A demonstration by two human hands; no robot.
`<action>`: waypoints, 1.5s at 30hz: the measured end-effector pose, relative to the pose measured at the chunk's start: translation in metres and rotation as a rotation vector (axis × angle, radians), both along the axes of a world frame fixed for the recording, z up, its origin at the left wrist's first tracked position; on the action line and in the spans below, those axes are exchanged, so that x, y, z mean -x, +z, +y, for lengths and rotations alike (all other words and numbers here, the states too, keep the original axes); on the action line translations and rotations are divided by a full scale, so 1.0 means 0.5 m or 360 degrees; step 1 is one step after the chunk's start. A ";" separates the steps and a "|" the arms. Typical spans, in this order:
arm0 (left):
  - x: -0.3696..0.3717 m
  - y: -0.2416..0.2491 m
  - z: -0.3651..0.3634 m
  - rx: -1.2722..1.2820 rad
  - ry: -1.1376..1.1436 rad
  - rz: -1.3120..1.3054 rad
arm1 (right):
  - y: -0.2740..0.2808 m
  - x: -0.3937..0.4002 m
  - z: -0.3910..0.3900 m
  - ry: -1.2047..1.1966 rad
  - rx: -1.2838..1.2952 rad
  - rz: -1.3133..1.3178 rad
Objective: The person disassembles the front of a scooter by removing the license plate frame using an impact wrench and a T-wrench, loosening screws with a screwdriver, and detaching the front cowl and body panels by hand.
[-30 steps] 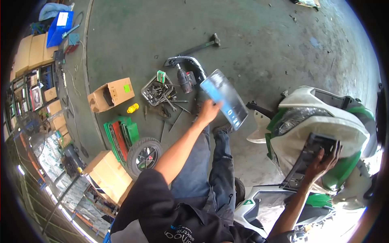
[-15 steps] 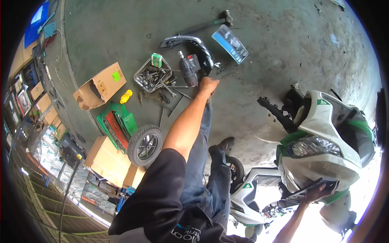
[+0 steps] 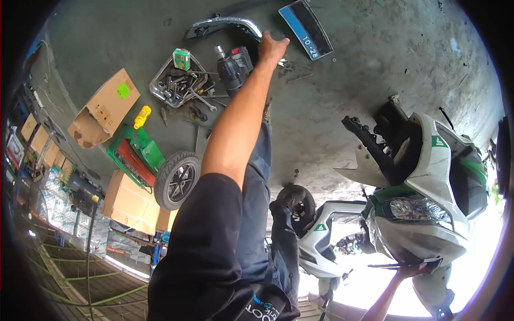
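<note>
Two-handed | reaches with left hand [image 3: 273, 49] to trim [image 3: 226, 23], thumb spread, cannot tell grip | holds panel [image 3: 390, 265] with right hand [image 3: 410, 271], fingers curled beneath, apparently for support.

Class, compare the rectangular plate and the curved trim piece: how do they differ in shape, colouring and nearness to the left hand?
The plate is flat and four-sided; the trim piece bends in an arc.
The plate is blue and black with pale figures; the trim piece is dark with a shiny edge.
The left hand is at the trim piece's end, but apart from the plate.
</note>
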State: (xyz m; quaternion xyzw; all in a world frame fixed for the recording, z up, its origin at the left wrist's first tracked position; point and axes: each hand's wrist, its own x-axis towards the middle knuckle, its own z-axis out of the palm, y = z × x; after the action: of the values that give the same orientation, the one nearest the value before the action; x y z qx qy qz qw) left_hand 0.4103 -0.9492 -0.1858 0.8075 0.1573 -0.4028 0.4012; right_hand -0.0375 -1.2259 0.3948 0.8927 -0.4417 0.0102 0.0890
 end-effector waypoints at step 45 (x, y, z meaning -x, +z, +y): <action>-0.128 -0.214 0.880 -0.1102 -0.1394 -0.0021 | 0.025 -0.170 -0.032 0.0299 0.0196 0.0390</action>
State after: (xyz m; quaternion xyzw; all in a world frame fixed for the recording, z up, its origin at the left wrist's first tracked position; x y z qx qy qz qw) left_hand 0.4741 -0.5091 -0.2928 0.8846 -0.0723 -0.4517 -0.0913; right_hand 0.0477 -1.2420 0.4071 0.9174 -0.3408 -0.0635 0.1954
